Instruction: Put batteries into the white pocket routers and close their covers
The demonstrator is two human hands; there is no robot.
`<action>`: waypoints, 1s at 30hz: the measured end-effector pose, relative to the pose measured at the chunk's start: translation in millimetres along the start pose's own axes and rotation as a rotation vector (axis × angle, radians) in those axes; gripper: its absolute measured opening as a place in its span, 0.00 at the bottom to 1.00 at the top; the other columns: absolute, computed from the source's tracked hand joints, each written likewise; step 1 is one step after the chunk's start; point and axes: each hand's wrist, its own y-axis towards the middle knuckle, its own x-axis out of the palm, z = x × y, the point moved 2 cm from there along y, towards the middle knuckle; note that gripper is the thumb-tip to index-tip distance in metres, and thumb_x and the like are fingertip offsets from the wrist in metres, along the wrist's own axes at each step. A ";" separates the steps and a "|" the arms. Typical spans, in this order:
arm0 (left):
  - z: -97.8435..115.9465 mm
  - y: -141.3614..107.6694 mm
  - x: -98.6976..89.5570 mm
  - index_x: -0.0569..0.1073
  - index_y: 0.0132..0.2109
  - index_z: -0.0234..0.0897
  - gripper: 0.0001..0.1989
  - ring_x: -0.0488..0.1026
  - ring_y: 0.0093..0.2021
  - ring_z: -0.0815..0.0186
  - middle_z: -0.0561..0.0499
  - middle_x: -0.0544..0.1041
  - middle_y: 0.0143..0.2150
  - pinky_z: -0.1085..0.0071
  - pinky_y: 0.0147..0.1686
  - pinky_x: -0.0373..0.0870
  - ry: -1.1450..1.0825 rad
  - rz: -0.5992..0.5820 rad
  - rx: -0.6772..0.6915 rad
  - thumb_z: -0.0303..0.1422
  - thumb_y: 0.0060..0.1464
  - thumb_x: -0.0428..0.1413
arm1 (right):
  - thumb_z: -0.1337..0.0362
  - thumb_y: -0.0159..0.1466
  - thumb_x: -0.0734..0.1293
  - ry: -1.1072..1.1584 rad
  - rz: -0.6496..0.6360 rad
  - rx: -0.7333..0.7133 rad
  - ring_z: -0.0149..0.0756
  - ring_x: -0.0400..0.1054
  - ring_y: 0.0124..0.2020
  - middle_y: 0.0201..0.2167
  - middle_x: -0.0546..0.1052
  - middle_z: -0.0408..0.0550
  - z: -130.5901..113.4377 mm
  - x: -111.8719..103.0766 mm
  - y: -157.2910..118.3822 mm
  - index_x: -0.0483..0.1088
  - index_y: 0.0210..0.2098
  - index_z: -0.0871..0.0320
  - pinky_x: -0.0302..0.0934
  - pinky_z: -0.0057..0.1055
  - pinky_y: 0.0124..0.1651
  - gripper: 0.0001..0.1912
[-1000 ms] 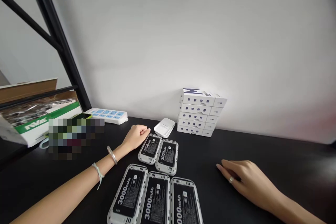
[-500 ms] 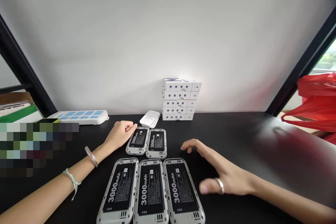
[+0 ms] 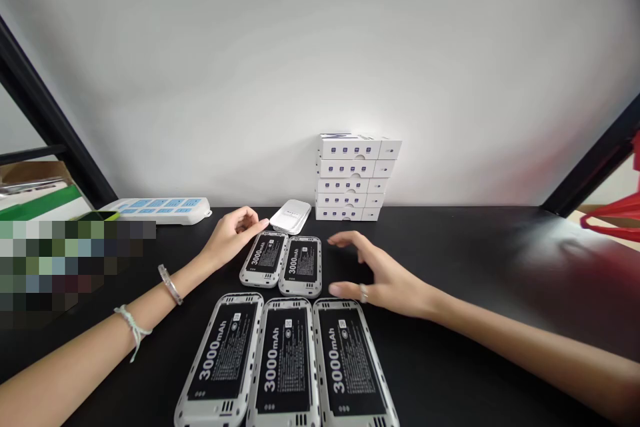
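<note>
Battery packs (image 3: 286, 360), five of them, lie flat on my black table (image 3: 465, 260), two in the upper row and three nearer to me, each with "3000mAh" on a black label. My left hand (image 3: 231, 235) is loosely curled and has hold of nothing; its fingertips (image 3: 264, 221) are just beside the upper left pack and a small white case (image 3: 290, 217). My right hand (image 3: 373, 277) is open wide with spread fingers, also empty, near the upper right pack. I judge the packs are stiff, quite light and a little slippery, so I would take them by the pale frame edges. Behind stand white boxes (image 3: 350, 177), and a power strip (image 3: 157, 211) lies at upper left.
</note>
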 end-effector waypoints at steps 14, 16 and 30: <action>36.9 5.9 26.8 0.71 0.49 0.43 0.27 0.66 0.51 0.52 0.46 0.71 0.50 0.58 0.52 0.62 0.230 -0.247 0.186 0.49 0.44 0.61 | 0.46 0.46 0.75 -0.023 -0.078 -0.020 0.48 0.60 0.51 0.51 0.66 0.50 12.8 -5.2 29.2 0.57 0.55 0.51 0.58 0.48 0.53 0.43; 43.1 8.2 41.1 0.67 0.57 0.45 0.42 0.61 0.56 0.45 0.44 0.67 0.56 0.52 0.54 0.60 0.297 -0.395 0.223 0.51 0.33 0.65 | 0.47 0.47 0.74 -0.012 -0.055 -0.002 0.48 0.61 0.52 0.52 0.67 0.50 18.2 -8.6 29.0 0.59 0.54 0.51 0.58 0.47 0.53 0.39; 56.1 14.8 33.4 0.60 0.61 0.48 0.45 0.60 0.60 0.46 0.47 0.66 0.60 0.51 0.57 0.58 0.321 -0.557 0.216 0.55 0.36 0.63 | 0.59 0.63 0.62 -0.177 0.140 -0.070 0.39 0.63 0.44 0.42 0.70 0.48 19.4 2.4 45.5 0.64 0.39 0.54 0.60 0.41 0.48 0.07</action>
